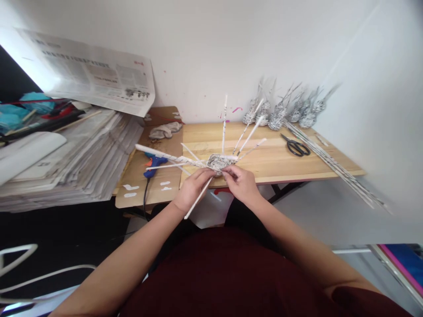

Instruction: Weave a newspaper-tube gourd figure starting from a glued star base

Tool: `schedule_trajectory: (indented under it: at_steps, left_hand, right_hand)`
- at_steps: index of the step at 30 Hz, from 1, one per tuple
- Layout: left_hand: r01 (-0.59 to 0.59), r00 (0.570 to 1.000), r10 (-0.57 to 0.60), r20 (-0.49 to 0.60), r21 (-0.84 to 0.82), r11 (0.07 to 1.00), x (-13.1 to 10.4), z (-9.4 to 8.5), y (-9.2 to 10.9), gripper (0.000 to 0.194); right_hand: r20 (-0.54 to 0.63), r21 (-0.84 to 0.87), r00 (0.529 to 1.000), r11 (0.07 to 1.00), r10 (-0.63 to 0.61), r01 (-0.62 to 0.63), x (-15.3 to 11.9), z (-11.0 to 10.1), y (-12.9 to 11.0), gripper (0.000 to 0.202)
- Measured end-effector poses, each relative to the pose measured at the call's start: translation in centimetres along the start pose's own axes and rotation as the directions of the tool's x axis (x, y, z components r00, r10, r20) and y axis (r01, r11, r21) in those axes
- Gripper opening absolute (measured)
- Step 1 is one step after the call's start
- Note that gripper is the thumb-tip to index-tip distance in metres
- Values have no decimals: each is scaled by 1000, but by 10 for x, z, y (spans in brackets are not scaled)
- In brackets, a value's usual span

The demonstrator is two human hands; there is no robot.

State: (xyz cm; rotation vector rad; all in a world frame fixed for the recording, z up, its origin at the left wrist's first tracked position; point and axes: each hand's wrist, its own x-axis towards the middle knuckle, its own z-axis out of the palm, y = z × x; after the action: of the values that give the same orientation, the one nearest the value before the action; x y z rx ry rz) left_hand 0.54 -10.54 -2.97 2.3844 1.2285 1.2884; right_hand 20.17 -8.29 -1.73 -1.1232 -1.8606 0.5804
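A small round weave of rolled newspaper (216,162) is held up between my two hands, over the front edge of the table. Several paper rods (224,127) stick out from it on all sides, and one points down past my left hand toward me. My left hand (194,187) is closed on the left front rim of the weave. On the right, my right hand (241,180) pinches the front rim between thumb and fingers. The weave's underside is hidden.
Black scissors (297,146) and long paper rods (337,167) lie at the right. Several woven paper pieces (277,116) stand by the wall. At the left are a blue glue gun (154,164), a glove (165,130), a cardboard sheet (132,176) and a tall newspaper stack (109,154).
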Motion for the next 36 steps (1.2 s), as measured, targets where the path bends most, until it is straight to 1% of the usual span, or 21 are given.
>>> schedule_trajectory:
  at_steps: [1, 3, 5, 7, 10, 12, 13, 14, 16, 18, 21, 23, 26, 28, 29, 31, 34, 36]
  left_hand:
    - [-39, 999, 38, 13, 43, 998, -3, -1, 1, 27]
    - [-66, 998, 63, 27, 107, 992, -10, -4, 1, 31]
    - [-65, 997, 60, 41, 163, 985, -16, -9, 0, 31]
    - [-57, 998, 46, 49, 227, 972, -20, -15, -2, 24]
    - [12, 999, -21, 27, 312, 950, -22, -25, -4, 15]
    - [107, 994, -100, -41, 301, 947, -21, -31, -3, 15]
    - [176, 984, -158, -87, 268, 947, -20, -33, -1, 18]
    - [255, 964, -229, -138, 213, 943, -18, -35, 0, 23]
    - [405, 895, -387, -220, 42, 913, -12, -36, 4, 35]
    - [484, 825, -510, -245, -161, 860, -4, -35, 7, 42]
    - [504, 759, -616, -212, -407, 762, 8, -34, 10, 44]
    - [505, 720, -670, -181, -525, 685, 13, -33, 10, 46]
    - [496, 662, -735, -147, -649, 577, 15, -32, 8, 47]
    - [504, 629, -768, -120, -689, 521, 16, -33, 6, 47]
    - [514, 623, -775, -102, -695, 504, 16, -34, 5, 49]
    - [534, 631, -773, -65, -686, 494, 18, -38, 4, 53]
    - [566, 664, -748, -3, -651, 505, 23, -47, 2, 64]
    - [583, 695, -718, 36, -613, 533, 27, -54, -1, 71]
  right_hand:
    - [5, -77, 999, 996, -50, 50, 0, -2, -1, 17]
    - [26, -212, 993, 970, -112, 115, -1, -4, -2, 20]
    - [59, -317, 990, 938, -131, 143, 0, -5, -3, 22]
    - [80, -386, 988, 910, -129, 150, 0, -5, -5, 23]
    - [90, -415, 989, 898, -118, 145, 1, -6, -5, 24]
    - [81, -355, 991, 926, -103, 126, 2, -5, -3, 23]
    - [76, -317, 993, 942, -92, 111, 3, -5, -3, 22]
    - [69, -288, 994, 953, -79, 96, 3, -5, -2, 21]
    - [54, -275, 997, 959, -57, 70, 3, -4, -1, 20]
    - [39, -280, 998, 958, -50, 58, 3, -4, -1, 20]
    - [12, -214, 999, 976, -31, 32, 3, -3, -1, 17]
    - [-3, -115, 1000, 993, 8, -8, 3, -3, -1, 16]
    - [5, 65, 995, 993, 99, -99, 3, -1, 0, 16]
    - [32, 124, 990, 982, 139, -142, 3, -2, 1, 16]
    - [42, 115, 990, 983, 137, -140, 3, -2, 1, 16]
    - [44, 34, 994, 995, 96, -98, 2, -4, 0, 16]
    - [29, -143, 999, 990, 16, -12, 2, -7, -1, 17]
    - [33, -243, 999, 970, -24, 31, 3, -9, -2, 19]
